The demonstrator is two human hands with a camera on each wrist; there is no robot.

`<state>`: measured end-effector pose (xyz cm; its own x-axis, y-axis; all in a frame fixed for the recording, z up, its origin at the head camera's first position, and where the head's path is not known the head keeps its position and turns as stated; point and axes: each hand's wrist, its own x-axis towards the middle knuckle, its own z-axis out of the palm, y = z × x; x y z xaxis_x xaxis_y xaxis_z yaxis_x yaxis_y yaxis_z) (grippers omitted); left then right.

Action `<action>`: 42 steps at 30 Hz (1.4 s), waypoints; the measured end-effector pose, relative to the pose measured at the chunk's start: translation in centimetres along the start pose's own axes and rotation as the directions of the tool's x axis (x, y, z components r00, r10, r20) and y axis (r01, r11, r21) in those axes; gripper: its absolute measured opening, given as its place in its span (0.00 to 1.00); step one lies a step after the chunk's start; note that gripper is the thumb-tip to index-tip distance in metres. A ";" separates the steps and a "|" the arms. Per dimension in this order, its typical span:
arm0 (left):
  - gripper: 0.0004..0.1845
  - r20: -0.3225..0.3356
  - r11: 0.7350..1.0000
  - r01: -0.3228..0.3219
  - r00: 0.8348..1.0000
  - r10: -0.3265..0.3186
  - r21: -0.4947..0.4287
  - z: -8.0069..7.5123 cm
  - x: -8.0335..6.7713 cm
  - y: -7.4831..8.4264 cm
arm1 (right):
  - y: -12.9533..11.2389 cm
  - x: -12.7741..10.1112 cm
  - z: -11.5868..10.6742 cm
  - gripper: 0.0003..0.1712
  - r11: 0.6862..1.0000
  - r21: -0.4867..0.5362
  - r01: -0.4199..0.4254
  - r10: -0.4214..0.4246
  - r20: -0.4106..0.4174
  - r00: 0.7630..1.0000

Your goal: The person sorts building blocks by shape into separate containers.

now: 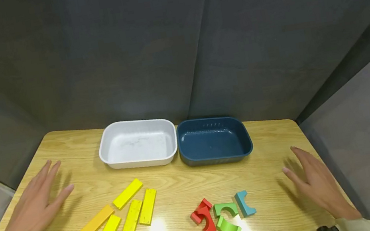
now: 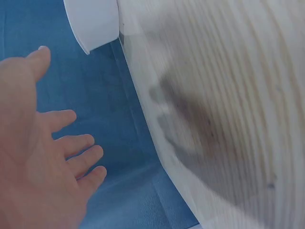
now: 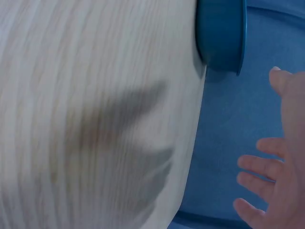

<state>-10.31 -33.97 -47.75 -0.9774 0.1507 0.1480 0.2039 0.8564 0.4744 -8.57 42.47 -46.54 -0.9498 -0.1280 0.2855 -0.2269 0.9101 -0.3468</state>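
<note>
Your hands hover flat over the desk [image 1: 177, 181], grip open on both sides, nothing held.

Left to right: your left hand [image 1: 34, 210] sits just beside the yellow planks [image 1: 120, 214], with the white tray [image 1: 137, 143] and the blue tray [image 1: 213, 140] touching at the back; the curved blocks [image 1: 222, 214] lie near your right hand [image 1: 313, 182]. I'd take one piece at a time, pinching its long edges.

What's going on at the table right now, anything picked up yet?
Nothing is held. The left hand and right hand are open above the wooden table, fingers spread. Five yellow flat blocks lie loose nearer the left hand; red, green and blue arch blocks cluster toward the right. Behind them, the white tray and dark blue tray stand side by side, both empty.
</note>
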 end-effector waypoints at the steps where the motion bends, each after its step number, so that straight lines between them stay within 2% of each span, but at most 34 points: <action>1: 0.47 -0.002 1.000 0.001 1.000 -0.001 -0.003 0.0 0.1 0.2 | -0.3 0.0 0.0 0.44 1.000 0.002 -0.001 0.001 -0.001 1.000; 8: 0.45 -0.019 1.000 -0.005 1.000 0.005 0.010 0.0 0.8 1.1 | -2.4 0.4 0.2 0.40 1.000 0.010 -0.007 0.007 0.034 0.999; 19: 0.43 -0.002 1.000 -0.025 1.000 0.025 -0.008 -0.2 3.1 2.8 | -5.1 1.3 0.7 0.38 0.996 0.006 0.090 -0.089 -0.018 0.996; 25: 0.43 0.029 0.999 0.007 1.000 -0.006 -0.034 0.0 4.0 3.7 | -7.3 2.1 0.7 0.38 0.990 0.002 0.142 -0.142 -0.031 0.989; 32: 0.43 0.017 0.997 -0.009 1.000 0.010 -0.078 0.4 5.1 4.5 | -10.3 3.3 1.2 0.37 0.979 0.013 0.206 -0.205 -0.044 0.978; 42: 0.43 0.034 0.995 -0.021 0.999 0.025 -0.100 1.1 6.8 5.4 | -14.4 5.4 2.1 0.36 0.966 0.065 0.250 -0.251 0.019 0.968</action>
<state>-15.94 -27.72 -45.13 -0.9734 0.1887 0.1297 0.2290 0.7996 0.5552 -10.83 27.82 -41.87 -0.8662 -0.3599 0.3465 -0.4703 0.8216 -0.3222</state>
